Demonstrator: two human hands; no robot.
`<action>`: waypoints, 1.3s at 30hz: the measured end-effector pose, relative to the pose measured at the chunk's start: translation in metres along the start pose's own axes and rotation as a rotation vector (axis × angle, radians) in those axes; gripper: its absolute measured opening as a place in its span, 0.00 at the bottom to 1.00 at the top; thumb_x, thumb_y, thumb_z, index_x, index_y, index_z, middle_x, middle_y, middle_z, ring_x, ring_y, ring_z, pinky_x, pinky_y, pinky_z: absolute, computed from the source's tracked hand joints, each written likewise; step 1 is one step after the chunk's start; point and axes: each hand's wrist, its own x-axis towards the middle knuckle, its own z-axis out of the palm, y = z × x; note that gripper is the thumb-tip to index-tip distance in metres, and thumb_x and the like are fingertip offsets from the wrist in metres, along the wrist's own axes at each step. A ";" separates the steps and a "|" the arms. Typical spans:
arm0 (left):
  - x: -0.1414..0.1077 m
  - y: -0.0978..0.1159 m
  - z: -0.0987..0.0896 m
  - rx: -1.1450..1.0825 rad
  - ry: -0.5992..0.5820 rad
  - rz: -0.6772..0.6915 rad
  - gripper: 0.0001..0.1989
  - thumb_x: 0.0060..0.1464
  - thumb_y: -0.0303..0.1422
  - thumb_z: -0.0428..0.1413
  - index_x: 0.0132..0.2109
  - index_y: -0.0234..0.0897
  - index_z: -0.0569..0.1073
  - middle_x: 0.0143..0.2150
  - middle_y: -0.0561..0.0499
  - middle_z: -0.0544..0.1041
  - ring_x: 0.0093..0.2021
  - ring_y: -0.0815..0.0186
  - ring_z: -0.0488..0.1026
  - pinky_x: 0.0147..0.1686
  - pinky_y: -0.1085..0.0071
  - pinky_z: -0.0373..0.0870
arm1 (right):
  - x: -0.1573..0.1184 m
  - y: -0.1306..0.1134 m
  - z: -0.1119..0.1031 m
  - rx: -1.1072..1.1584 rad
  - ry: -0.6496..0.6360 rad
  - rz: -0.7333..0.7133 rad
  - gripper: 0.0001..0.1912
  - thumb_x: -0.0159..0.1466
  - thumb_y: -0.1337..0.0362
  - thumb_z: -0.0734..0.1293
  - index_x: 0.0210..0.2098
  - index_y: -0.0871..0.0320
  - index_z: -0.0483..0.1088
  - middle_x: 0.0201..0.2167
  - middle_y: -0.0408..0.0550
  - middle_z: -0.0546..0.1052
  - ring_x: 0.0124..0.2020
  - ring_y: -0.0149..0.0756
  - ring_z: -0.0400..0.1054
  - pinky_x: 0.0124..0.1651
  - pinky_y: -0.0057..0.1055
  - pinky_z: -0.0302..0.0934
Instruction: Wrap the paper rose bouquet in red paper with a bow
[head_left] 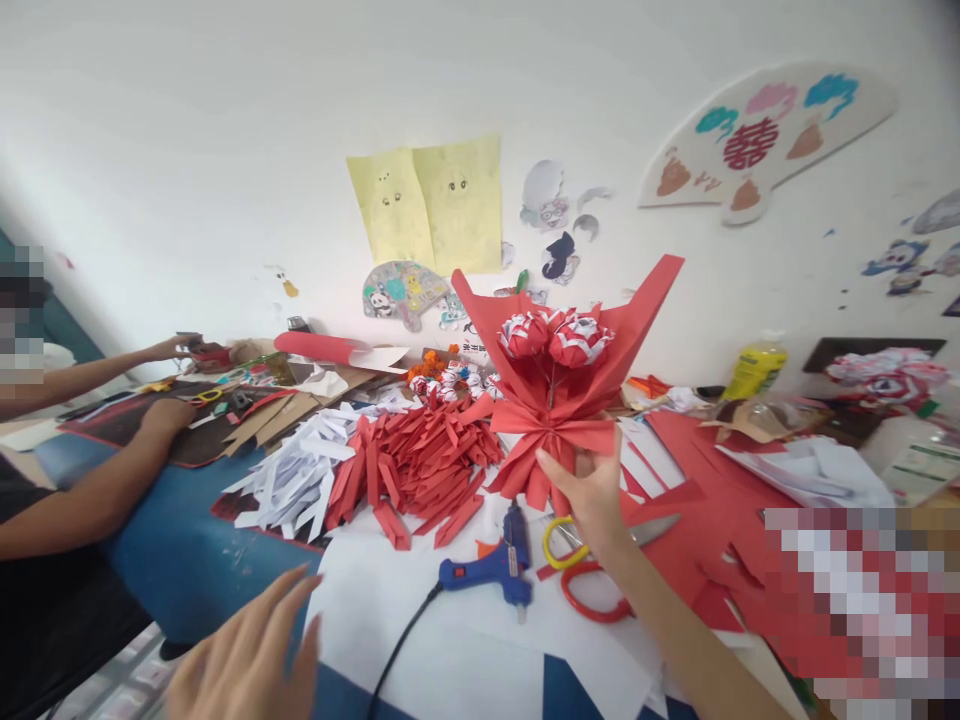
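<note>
A red paper bouquet with red-and-white paper flowers stands upright, gathered at its middle. My right hand is wrapped round the gathered part. My left hand hangs at the lower left, fingers apart, holding nothing. Between the hands a blue glue gun lies on white paper. Scissors with yellow and red handles lie partly under my right forearm. Behind the glue gun are piles of folded red strips and white strips.
At the left, a person's arms reach over the table. Red paper sheets spread at the right, near a yellow bottle and more paper flowers. The glue gun's black cord runs towards the front edge.
</note>
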 end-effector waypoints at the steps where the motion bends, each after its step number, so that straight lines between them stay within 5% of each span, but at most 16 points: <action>1: 0.010 0.021 0.005 -0.027 0.016 0.064 0.10 0.61 0.36 0.55 0.47 0.44 0.77 0.45 0.48 0.82 0.43 0.56 0.77 0.45 0.62 0.62 | -0.001 -0.001 0.000 0.003 -0.007 0.003 0.41 0.50 0.63 0.79 0.58 0.46 0.58 0.53 0.48 0.74 0.53 0.40 0.72 0.64 0.50 0.61; 3: 0.035 0.072 0.018 -0.265 0.068 0.177 0.07 0.60 0.30 0.57 0.45 0.41 0.76 0.41 0.49 0.82 0.40 0.60 0.76 0.45 0.64 0.63 | -0.002 -0.001 0.001 -0.004 -0.011 -0.001 0.43 0.50 0.64 0.79 0.59 0.47 0.57 0.54 0.49 0.73 0.54 0.41 0.72 0.64 0.50 0.61; 7: 0.082 0.164 0.049 -0.496 0.072 0.121 0.04 0.60 0.27 0.59 0.42 0.39 0.77 0.35 0.50 0.78 0.37 0.62 0.73 0.41 0.65 0.60 | -0.002 0.000 0.002 -0.047 -0.001 -0.026 0.46 0.49 0.64 0.79 0.61 0.50 0.55 0.56 0.52 0.72 0.56 0.41 0.70 0.64 0.49 0.60; 11: 0.103 0.204 0.067 -0.428 0.105 0.070 0.04 0.60 0.30 0.59 0.41 0.38 0.79 0.32 0.50 0.76 0.34 0.62 0.68 0.39 0.63 0.56 | -0.002 0.002 0.003 -0.062 -0.007 -0.044 0.47 0.50 0.66 0.78 0.63 0.50 0.52 0.56 0.53 0.72 0.54 0.40 0.72 0.61 0.44 0.65; 29: 0.110 0.222 0.071 -0.292 0.096 -0.016 0.06 0.59 0.27 0.58 0.33 0.38 0.78 0.27 0.51 0.77 0.31 0.60 0.65 0.35 0.62 0.53 | -0.008 0.005 0.005 -0.015 -0.005 -0.006 0.48 0.47 0.68 0.79 0.61 0.47 0.54 0.55 0.50 0.72 0.52 0.39 0.73 0.56 0.37 0.69; 33: 0.107 0.219 0.070 -0.447 0.084 -0.040 0.06 0.59 0.26 0.57 0.33 0.37 0.76 0.28 0.51 0.76 0.31 0.62 0.65 0.36 0.63 0.55 | -0.008 0.005 0.003 0.000 -0.023 0.007 0.49 0.48 0.68 0.79 0.62 0.46 0.52 0.56 0.51 0.72 0.49 0.39 0.74 0.52 0.37 0.71; 39: 0.106 0.201 0.061 -1.018 -0.048 -0.193 0.05 0.60 0.29 0.57 0.34 0.39 0.73 0.34 0.52 0.74 0.38 0.64 0.69 0.42 0.67 0.64 | -0.006 0.004 0.003 -0.037 -0.015 -0.019 0.50 0.47 0.64 0.80 0.62 0.48 0.52 0.59 0.53 0.69 0.56 0.41 0.70 0.62 0.43 0.64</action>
